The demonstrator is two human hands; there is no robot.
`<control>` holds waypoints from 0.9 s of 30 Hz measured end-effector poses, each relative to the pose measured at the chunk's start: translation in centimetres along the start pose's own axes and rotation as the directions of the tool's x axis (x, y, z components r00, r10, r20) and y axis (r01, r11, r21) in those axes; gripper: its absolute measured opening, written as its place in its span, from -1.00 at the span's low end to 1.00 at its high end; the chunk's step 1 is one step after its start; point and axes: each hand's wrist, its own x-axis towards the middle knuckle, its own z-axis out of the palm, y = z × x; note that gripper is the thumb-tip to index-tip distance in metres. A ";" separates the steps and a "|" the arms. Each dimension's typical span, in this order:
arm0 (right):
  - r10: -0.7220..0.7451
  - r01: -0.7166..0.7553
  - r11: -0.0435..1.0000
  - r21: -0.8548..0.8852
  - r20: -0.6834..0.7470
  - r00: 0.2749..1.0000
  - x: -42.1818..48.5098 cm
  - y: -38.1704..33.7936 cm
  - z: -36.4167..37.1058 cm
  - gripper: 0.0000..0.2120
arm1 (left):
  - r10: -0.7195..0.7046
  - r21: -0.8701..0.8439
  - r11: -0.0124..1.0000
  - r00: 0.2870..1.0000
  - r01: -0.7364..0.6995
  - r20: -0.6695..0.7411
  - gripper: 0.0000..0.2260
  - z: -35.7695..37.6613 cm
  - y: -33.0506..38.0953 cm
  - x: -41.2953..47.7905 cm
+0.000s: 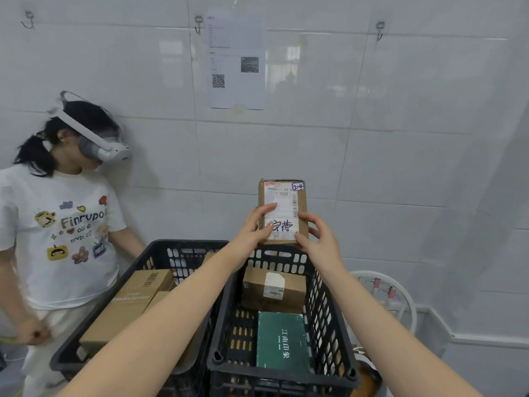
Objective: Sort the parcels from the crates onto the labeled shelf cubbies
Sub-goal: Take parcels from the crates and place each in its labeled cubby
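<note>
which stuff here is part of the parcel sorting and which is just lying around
Part of the job:
- held parcel marked 2-4, gripped by left hand and right hand
- right crate with brown box and green box
- left crate with cardboard boxes

Just about:
- paper notice and hooks on the wall
- second person wearing a headset
- white round frame by the wall

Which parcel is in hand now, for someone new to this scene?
Look above the right black crate, before the tiled wall. The left hand and right hand hold up a small brown parcel. Unlike the crated ones, its label corner reads 2-4.
</note>
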 end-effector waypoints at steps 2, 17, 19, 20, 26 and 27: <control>0.017 -0.017 0.999 0.042 -0.003 1.000 -0.3 0.0 -0.1 -0.55 | -0.004 0.001 1.000 1.000 0.004 0.030 -0.59 0.0 -0.1 0.2; -0.022 0.011 0.892 -0.451 -0.019 1.000 0.2 0.1 -4.8 -0.60 | 0.030 0.184 0.982 0.998 -0.038 0.047 -0.47 0.2 -0.5 -0.2; -0.026 0.029 0.811 -0.584 0.014 1.000 0.4 0.3 -5.6 -0.55 | 0.040 0.256 0.965 0.998 -0.053 0.053 -0.47 0.1 -0.4 -0.1; -0.029 0.043 0.765 -0.643 0.032 0.999 0.6 0.4 -6.0 -0.53 | 0.051 0.279 0.958 0.997 -0.066 0.061 -0.47 0.0 -0.3 0.0; -0.010 0.059 0.569 -0.820 0.065 0.998 0.5 -0.4 -7.7 -0.47 | 0.101 0.312 0.940 0.986 -0.138 0.132 -0.45 0.7 0.3 1.3; 0.002 0.046 0.552 -0.832 0.057 0.998 0.3 -0.4 -8.1 -0.47 | 0.103 0.314 0.938 0.983 -0.147 0.153 -0.45 1.0 0.3 1.6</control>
